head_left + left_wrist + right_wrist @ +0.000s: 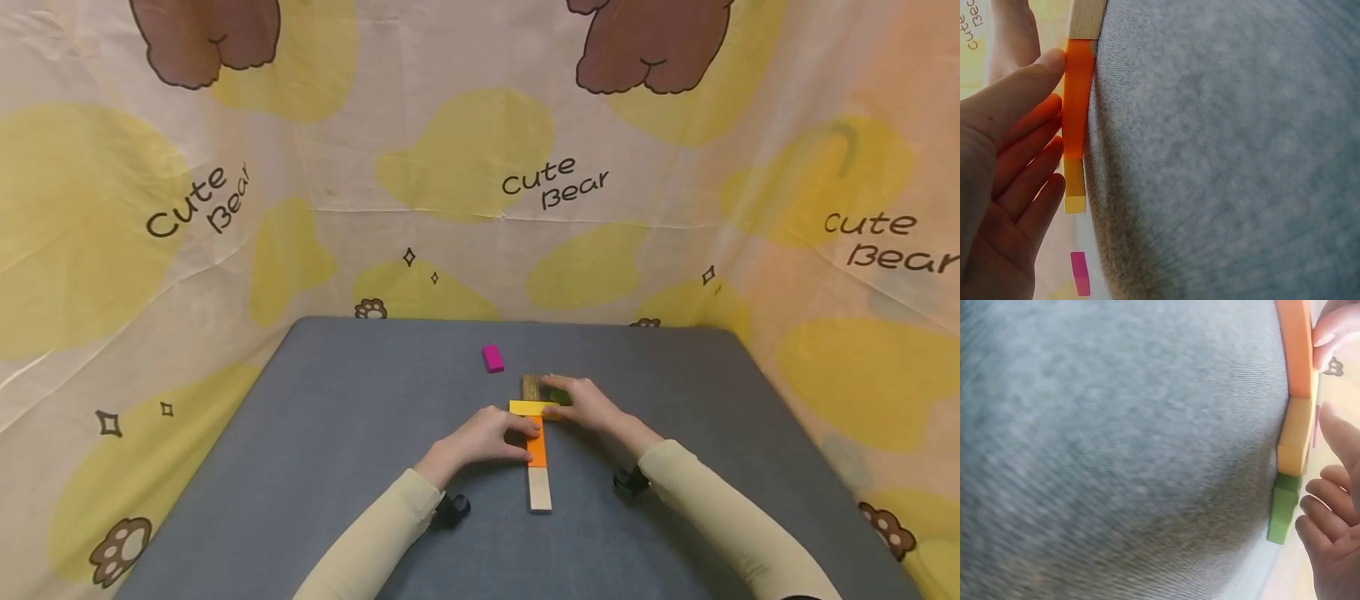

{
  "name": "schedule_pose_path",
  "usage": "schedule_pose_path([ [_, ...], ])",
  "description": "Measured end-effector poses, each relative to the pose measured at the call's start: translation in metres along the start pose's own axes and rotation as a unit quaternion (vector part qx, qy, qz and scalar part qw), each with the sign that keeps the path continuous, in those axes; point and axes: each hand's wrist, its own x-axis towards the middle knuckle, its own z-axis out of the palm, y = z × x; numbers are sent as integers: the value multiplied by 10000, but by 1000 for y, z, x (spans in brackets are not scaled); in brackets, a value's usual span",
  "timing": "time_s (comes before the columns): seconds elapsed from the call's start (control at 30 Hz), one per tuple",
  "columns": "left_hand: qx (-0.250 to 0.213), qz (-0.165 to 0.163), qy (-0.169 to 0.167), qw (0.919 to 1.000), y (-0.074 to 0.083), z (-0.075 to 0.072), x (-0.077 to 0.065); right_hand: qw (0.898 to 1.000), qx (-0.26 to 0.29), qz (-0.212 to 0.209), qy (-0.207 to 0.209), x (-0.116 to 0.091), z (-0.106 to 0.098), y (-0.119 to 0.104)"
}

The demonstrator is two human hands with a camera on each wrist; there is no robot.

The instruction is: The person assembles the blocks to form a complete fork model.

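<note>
Flat blocks lie end to end on the table. Nearest is a pale wooden block (539, 492), then an orange block (537, 452). A yellow block (524, 407) lies crosswise at its far end, with a brown block (530, 387) beyond. My left hand (483, 436) rests its thumb and fingertips on top of the orange block (1077, 100), fingers fairly straight. My right hand (588, 406) spreads over the yellow block's right end and a green block (1282, 512), which it partly hides in the head view. Its thumb is near the yellow block (1296, 434), its fingers beside the green one.
A magenta block (492, 359) lies apart, farther back and left of the row. The grey table (337, 433) meets a printed cloth (465, 250) hung behind it and along both sides. Dark wrist straps (452, 510) sit at the sleeve cuffs.
</note>
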Motion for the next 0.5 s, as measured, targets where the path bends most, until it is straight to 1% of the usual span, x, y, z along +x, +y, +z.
schedule_pose_path([
  [0.17, 9, -13, -45, 10000, 2, 0, 0, 10000, 7, 11, -2, -2, 4, 4],
  [0.33, 92, 43, -56, 9999, 2, -1, 1, 10000, -35, 45, 63, -4, 6, 6],
  [0.5, 325, 149, -65, 9993, 3, -3, 4, 9999, -9, 109, 40, -2, 7, 8],
])
